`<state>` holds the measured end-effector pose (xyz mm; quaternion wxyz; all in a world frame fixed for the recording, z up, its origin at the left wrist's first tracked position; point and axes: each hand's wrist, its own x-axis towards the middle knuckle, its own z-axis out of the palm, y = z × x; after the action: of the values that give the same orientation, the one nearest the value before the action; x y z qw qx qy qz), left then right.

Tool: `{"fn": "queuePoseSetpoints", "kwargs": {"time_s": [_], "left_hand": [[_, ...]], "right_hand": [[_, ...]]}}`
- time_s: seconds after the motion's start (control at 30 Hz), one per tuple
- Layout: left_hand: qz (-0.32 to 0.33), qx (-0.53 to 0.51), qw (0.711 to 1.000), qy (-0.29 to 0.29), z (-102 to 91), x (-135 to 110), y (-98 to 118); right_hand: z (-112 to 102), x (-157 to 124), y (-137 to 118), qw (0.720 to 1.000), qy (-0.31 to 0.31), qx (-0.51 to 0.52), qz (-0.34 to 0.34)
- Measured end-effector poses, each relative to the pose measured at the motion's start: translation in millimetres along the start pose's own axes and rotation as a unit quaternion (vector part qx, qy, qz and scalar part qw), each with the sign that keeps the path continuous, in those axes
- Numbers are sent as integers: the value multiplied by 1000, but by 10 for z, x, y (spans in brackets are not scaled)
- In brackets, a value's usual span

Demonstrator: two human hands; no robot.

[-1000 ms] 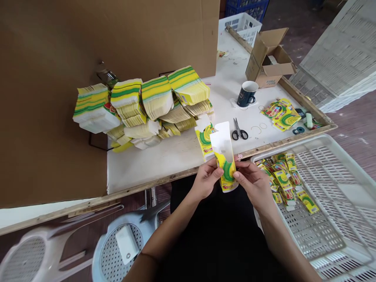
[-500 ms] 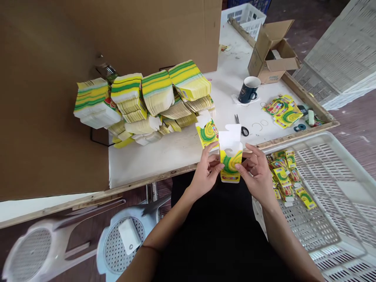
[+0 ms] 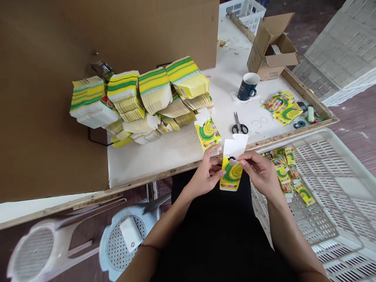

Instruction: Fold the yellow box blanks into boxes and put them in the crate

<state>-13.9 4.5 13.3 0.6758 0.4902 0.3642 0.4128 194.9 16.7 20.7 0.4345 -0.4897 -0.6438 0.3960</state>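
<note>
I hold a small yellow and green carton (image 3: pixel 232 172) over my lap, just below the table's front edge. Its white top flap (image 3: pixel 235 145) stands up. My left hand (image 3: pixel 205 176) pinches the carton's left side. My right hand (image 3: pixel 260 172) grips the right side, with fingertips at the base of the flap. A flat carton (image 3: pixel 208 134) of the same kind lies on the table right beside my left hand. Behind it rise stacks of flat cartons (image 3: pixel 141 98).
A white slotted crate (image 3: pixel 337 188) at the right holds several finished cartons (image 3: pixel 286 172). On the white table (image 3: pixel 164 152) lie scissors (image 3: pixel 239 125), a dark mug (image 3: pixel 247 86), loose cartons (image 3: pixel 283 107) and an open cardboard box (image 3: pixel 272 47). Brown cardboard sheet (image 3: pixel 53 98) stands left. Plastic stools (image 3: pixel 126 235) below.
The carton has tilted and dropped slightly toward my lap. My right hand's fingers, spread half a second ago, have closed at the flap's base. The scissors show fully again.
</note>
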Motion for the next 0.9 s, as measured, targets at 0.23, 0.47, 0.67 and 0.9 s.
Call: {"fn": "queuePoseSetpoints", "kwargs": {"time_s": [0.23,0.47,0.67,0.9], "left_hand": [[33,70,997,-6,-17,39,-40],[57,121,991,-12,44,39,-61],[33,66,997,-18,29,53,-31],[26,37,999,1,55,71,-37]], "right_hand": [[-94,0,-3,998,56,18,-14],[-88,23,-19,995,-44,-70,55],[-8,29,-6,990,-29,-130,36],[37,36,-21,985,-22,-162,52]]}}
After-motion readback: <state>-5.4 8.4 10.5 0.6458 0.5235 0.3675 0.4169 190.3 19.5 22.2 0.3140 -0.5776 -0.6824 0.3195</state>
